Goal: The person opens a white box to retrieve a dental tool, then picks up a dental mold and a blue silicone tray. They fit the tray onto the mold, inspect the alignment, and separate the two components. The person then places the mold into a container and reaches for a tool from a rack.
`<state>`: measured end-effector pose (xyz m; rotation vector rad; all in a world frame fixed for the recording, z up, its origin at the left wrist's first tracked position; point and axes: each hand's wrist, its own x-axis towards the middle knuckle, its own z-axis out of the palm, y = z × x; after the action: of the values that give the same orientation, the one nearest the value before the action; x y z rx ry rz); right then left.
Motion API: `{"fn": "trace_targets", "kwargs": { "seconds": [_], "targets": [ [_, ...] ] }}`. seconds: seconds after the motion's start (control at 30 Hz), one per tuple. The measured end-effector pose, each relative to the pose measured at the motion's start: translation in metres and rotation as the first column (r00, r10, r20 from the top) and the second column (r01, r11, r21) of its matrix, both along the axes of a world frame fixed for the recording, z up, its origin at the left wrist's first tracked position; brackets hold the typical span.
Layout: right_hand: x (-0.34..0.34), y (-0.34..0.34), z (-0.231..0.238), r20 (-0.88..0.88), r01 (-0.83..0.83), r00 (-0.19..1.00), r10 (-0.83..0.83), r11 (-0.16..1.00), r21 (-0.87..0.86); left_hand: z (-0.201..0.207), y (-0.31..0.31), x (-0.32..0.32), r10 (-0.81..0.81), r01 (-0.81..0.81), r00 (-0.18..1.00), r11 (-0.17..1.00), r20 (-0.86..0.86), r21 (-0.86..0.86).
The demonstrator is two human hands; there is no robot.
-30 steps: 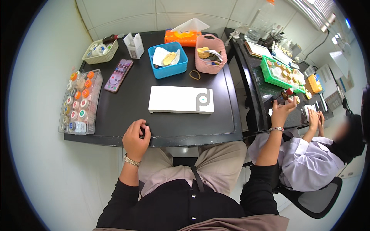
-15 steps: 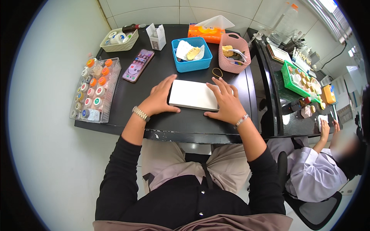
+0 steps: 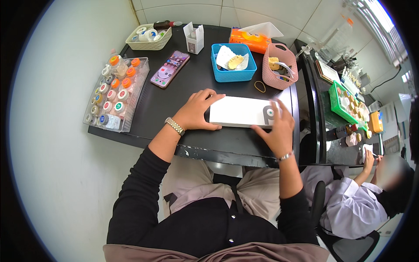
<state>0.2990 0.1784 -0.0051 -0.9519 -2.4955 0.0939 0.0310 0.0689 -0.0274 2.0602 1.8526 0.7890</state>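
A flat white box (image 3: 238, 111) with a grey printed mark near its right end lies on the black table in front of me. My left hand (image 3: 200, 111) grips its left end, thumb along the near edge and fingers at the far corner. At the other end is my right hand (image 3: 280, 126), its thumb by the near edge and its slightly blurred fingers around the far right corner. A tan rubber band (image 3: 260, 86) rests just beyond the box. Past it stand a blue basket (image 3: 235, 76) with tissue and a yellowish dental cast, and a pink basket (image 3: 279, 81).
At the left a clear tray (image 3: 126, 124) holds several capped jars. Behind lie a phone (image 3: 170, 69), a cream basket (image 3: 150, 45), a small white carton (image 3: 194, 39) and an orange tissue pack (image 3: 251, 40). To the right, a person (image 3: 349, 205) sits at another black counter with a green basket (image 3: 338, 107).
My right hand has shifted toward the box's right end, uncovering the grey mark. My left hand stays at the left end. The whole view has shifted slightly.
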Motion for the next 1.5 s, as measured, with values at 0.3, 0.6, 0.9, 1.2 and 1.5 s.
{"fn": "trace_targets", "kwargs": {
  "seconds": [0.3, 0.6, 0.9, 1.2, 1.5],
  "targets": [
    [0.019, -0.003, -0.049, -0.389, 0.304, 0.794, -0.467, 0.859, -0.411, -0.005, 0.003, 0.003, 0.073, -0.063, 0.991, 0.993, -0.111, 0.097],
    [0.019, 0.003, -0.048, -0.474, 0.228, 0.731, -0.491, 0.83, -0.508, -0.006, 0.06, -0.119, 0.727, -0.736, 0.48, 0.639, -0.491, 0.225],
    [0.022, 0.002, -0.048, -0.475, 0.202, 0.744, -0.469, 0.836, -0.509, 0.005, 0.081, -0.159, 0.601, -0.717, 0.671, 0.676, -0.434, -0.171],
    [0.022, 0.002, -0.048, -0.479, 0.196, 0.752, -0.452, 0.848, -0.492, 0.023, 0.072, -0.166, 0.381, -0.489, 0.81, 0.859, -0.446, -0.154],
    [0.023, 0.002, -0.044, -0.469, 0.202, 0.755, -0.457, 0.844, -0.497, 0.008, 0.074, -0.147, 0.6, -0.738, 0.566, 0.674, -0.565, -0.024]
  ]
}}
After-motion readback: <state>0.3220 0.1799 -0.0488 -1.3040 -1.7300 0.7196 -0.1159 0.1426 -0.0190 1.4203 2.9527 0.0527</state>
